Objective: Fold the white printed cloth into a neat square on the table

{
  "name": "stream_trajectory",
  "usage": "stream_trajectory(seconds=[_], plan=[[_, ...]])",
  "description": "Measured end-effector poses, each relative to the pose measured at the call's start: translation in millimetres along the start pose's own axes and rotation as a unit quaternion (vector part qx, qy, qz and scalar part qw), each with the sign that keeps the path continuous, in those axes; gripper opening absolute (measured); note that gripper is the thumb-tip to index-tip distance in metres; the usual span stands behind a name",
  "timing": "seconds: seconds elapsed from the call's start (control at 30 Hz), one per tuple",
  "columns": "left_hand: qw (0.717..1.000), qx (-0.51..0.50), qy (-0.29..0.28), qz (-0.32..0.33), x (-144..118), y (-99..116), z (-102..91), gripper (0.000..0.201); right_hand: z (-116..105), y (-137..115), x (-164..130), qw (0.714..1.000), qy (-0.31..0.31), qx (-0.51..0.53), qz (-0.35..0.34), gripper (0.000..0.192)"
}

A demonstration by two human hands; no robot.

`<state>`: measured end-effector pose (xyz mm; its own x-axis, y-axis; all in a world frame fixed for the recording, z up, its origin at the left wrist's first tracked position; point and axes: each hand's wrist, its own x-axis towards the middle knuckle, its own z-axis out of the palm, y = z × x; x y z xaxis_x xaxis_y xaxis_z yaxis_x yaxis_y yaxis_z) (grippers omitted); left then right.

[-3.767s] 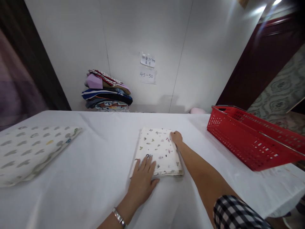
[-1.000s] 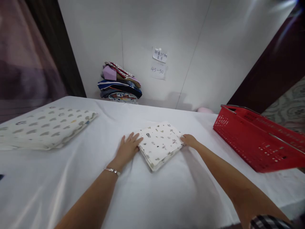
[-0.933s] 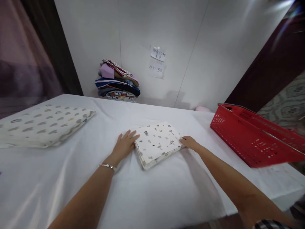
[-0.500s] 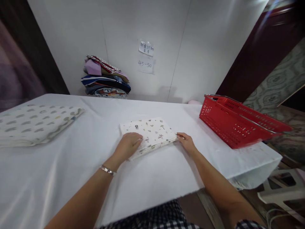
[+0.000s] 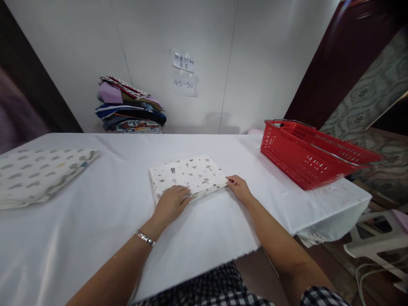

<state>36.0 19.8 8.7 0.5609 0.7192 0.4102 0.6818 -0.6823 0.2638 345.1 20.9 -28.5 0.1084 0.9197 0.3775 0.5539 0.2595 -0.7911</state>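
A folded white cloth [image 5: 191, 172] printed with small plants and animals lies in front of me on the white-covered table. My left hand [image 5: 172, 202] is at its near left part, fingers curled over the near edge; the hand hides that corner. At the right corner, my right hand [image 5: 239, 187] pinches the layered edge between thumb and fingers. The cloth's stacked layers show along its near side.
Another folded cloth [image 5: 35, 176] with grey patches lies on the left of the table [image 5: 105, 229]. A red plastic basket [image 5: 299, 159] stands at the right. A pile of folded fabrics [image 5: 130, 106] sits by the back wall, below paper signs [image 5: 185, 83].
My left hand has slid from the top left of the cloth to its near edge. My right hand stays at the right corner. The whole view has shifted slightly.
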Motion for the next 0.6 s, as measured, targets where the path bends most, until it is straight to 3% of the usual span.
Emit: stream_trajectory(seconds=[0.37,0.6], plan=[[1.000,0.008,-0.006,-0.003,1,3,0.3,0.020,-2,-16,-2,0.985,0.000,-0.166,-0.039,0.014],[1.000,0.021,-0.013,-0.003,1,6,-0.8,0.020,-2,-13,-2,0.980,-0.004,-0.195,-0.037,0.010]])
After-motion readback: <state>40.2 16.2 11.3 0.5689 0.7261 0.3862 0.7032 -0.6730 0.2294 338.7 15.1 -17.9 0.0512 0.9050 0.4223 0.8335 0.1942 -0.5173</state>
